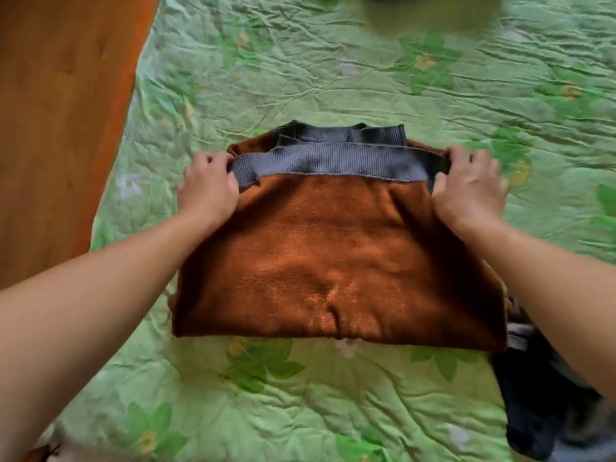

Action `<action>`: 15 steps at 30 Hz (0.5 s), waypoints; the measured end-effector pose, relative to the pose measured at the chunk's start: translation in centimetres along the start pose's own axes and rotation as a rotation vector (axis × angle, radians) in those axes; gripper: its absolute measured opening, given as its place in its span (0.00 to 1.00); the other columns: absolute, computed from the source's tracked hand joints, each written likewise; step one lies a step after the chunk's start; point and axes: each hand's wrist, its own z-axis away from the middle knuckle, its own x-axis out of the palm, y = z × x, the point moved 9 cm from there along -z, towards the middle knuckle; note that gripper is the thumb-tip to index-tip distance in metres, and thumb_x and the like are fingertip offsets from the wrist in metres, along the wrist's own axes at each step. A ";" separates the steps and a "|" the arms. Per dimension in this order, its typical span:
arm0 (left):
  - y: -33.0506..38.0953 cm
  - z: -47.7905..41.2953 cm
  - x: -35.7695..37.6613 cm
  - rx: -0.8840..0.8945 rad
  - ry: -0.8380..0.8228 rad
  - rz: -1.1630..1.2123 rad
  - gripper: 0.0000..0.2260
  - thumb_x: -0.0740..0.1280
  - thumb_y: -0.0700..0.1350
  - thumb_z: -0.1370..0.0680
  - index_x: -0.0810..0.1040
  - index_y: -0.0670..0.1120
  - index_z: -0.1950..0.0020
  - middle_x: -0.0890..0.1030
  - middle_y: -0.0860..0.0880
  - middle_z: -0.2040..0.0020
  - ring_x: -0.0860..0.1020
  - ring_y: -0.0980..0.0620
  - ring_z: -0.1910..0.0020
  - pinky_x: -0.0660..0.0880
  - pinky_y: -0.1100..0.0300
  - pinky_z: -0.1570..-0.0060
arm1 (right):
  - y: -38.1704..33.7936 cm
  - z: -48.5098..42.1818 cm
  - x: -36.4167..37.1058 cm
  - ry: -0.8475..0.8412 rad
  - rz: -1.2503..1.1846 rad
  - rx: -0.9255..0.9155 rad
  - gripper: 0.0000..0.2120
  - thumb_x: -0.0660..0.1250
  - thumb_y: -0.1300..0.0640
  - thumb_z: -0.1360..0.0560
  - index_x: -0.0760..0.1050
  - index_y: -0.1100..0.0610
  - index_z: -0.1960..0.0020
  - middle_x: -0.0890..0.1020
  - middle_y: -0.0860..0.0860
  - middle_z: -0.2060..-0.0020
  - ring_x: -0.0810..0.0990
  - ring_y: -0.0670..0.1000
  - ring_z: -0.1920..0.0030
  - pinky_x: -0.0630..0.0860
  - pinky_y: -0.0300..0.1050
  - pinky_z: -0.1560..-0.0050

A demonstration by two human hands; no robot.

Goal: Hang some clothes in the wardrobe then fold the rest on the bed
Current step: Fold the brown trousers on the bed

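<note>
Now | left grip point(206, 191) pinches waistband point(333, 163) left end | right grip point(470, 191) pinches right end | sweater point(333, 261) between both

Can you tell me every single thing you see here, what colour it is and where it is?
brown sweater: one, rusty brown with a grey ribbed band, lying folded in the middle of the bed.
bedspread: one, light green with leaves and flowers, wrinkled, under everything.
pile of clothes: one heap, dark and grey, lower right, by the sweater's near corner.
wooden surface: one, orange-brown, along the bed's left side.
left hand: one, grips the band's left end.
right hand: one, grips the band's right end.
</note>
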 end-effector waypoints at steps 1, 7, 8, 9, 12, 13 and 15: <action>-0.6 -0.4 -0.2 -0.028 -0.049 0.016 0.19 0.64 0.48 0.20 0.71 0.47 0.29 0.70 0.39 0.34 0.72 0.36 0.36 0.70 0.43 0.34 | 1.0 -0.2 -0.2 -0.061 0.054 0.031 0.19 0.63 0.47 0.21 0.71 0.55 0.34 0.76 0.63 0.39 0.74 0.66 0.38 0.72 0.62 0.40; -0.8 -1.7 -2.2 0.014 -0.042 -0.020 0.13 0.67 0.47 0.22 0.76 0.46 0.39 0.81 0.39 0.44 0.78 0.36 0.44 0.76 0.46 0.46 | 0.2 -1.0 -2.6 -0.114 0.066 -0.107 0.06 0.64 0.55 0.21 0.70 0.57 0.50 0.79 0.63 0.48 0.79 0.66 0.48 0.76 0.54 0.53; -0.8 -2.3 -3.1 0.017 0.003 -0.018 0.11 0.66 0.46 0.22 0.76 0.47 0.39 0.80 0.39 0.43 0.78 0.36 0.45 0.76 0.46 0.47 | 0.1 -2.1 -3.4 -0.079 0.063 -0.104 0.06 0.64 0.55 0.21 0.72 0.57 0.48 0.79 0.62 0.47 0.79 0.66 0.48 0.77 0.55 0.51; -1.0 -3.1 -4.2 0.011 0.047 -0.018 0.11 0.64 0.45 0.21 0.75 0.47 0.39 0.79 0.39 0.42 0.77 0.36 0.44 0.75 0.45 0.47 | 0.1 -3.2 -4.2 -0.057 0.058 -0.079 0.07 0.64 0.54 0.20 0.73 0.57 0.46 0.79 0.62 0.46 0.79 0.66 0.46 0.78 0.57 0.49; -1.3 -5.3 -5.2 -0.059 0.008 -0.030 0.19 0.64 0.47 0.21 0.70 0.47 0.30 0.75 0.37 0.35 0.74 0.34 0.37 0.73 0.43 0.40 | -0.2 -5.0 -4.7 -0.079 0.126 -0.022 0.15 0.65 0.52 0.20 0.71 0.57 0.37 0.72 0.63 0.38 0.72 0.66 0.36 0.74 0.63 0.40; -0.7 -5.0 -4.7 -0.053 -0.029 -0.035 0.23 0.65 0.48 0.21 0.66 0.47 0.26 0.71 0.35 0.32 0.71 0.33 0.33 0.71 0.42 0.35 | -1.0 -4.5 -4.4 -0.084 0.171 -0.046 0.18 0.65 0.51 0.20 0.70 0.56 0.34 0.69 0.63 0.34 0.68 0.66 0.33 0.71 0.65 0.37; 1.5 -2.3 -3.3 0.057 -0.046 -0.066 0.28 0.63 0.53 0.20 0.61 0.49 0.22 0.62 0.36 0.25 0.62 0.35 0.26 0.63 0.39 0.28 | -4.1 -1.5 -3.1 -0.067 0.207 -0.209 0.23 0.63 0.46 0.20 0.66 0.53 0.29 0.64 0.62 0.27 0.61 0.64 0.26 0.62 0.67 0.30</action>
